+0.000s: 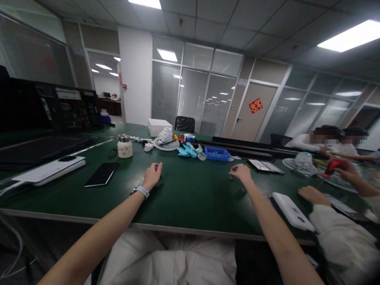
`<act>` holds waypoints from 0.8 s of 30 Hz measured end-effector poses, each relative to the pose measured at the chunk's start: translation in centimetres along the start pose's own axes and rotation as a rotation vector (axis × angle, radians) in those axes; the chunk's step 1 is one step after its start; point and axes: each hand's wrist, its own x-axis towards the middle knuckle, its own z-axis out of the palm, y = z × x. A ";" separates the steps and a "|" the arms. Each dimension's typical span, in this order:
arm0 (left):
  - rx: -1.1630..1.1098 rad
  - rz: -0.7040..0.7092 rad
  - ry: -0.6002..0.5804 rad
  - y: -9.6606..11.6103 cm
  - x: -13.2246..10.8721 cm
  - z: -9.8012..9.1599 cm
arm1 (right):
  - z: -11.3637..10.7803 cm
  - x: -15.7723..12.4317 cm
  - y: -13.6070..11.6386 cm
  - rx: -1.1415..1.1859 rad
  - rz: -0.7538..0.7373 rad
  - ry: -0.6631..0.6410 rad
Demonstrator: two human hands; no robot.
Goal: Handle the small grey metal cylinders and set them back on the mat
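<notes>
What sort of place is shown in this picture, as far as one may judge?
Probably an office room used as a workshop: glass partitions stand behind, and the long green table holds light-blue fan blades and a blue tray.

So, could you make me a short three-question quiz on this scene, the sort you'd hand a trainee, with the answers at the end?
1. On which wrist does the person at this table wear the watch?
2. True or false: the light-blue fan blades lie inside the blue basket.
3. Which lies to the left of the left hand: A) blue basket, B) black phone, C) red-handled tool?

Key: 1. The left. 2. False; they lie beside it. 3. B.
</notes>
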 end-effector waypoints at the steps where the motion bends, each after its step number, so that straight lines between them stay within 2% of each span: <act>1: -0.005 0.033 0.013 0.3 -0.1 0.1 | -0.1 -0.4 -1.3 0.048 -0.036 0.013; 4: -0.054 0.199 0.008 2.2 -1.1 0.8 | 0.1 -2.5 -7.0 0.305 -0.219 -0.007; 8: -0.212 0.399 -0.147 5.7 -3.0 2.9 | 1.6 -5.6 -15.3 0.607 -0.451 -0.109; 11: -0.262 0.454 -0.257 7.1 -3.7 4.1 | 2.8 -7.1 -18.7 0.673 -0.534 -0.115; 13: -0.250 0.443 -0.303 7.2 -3.6 4.2 | 3.5 -7.6 -19.4 0.677 -0.537 -0.101; 20: -0.291 0.373 -0.388 6.4 -2.7 3.2 | 5.4 -8.3 -19.1 0.762 -0.473 -0.099; 24: -0.330 0.347 -0.375 6.8 -2.8 3.3 | 5.6 -8.9 -19.3 0.825 -0.438 -0.114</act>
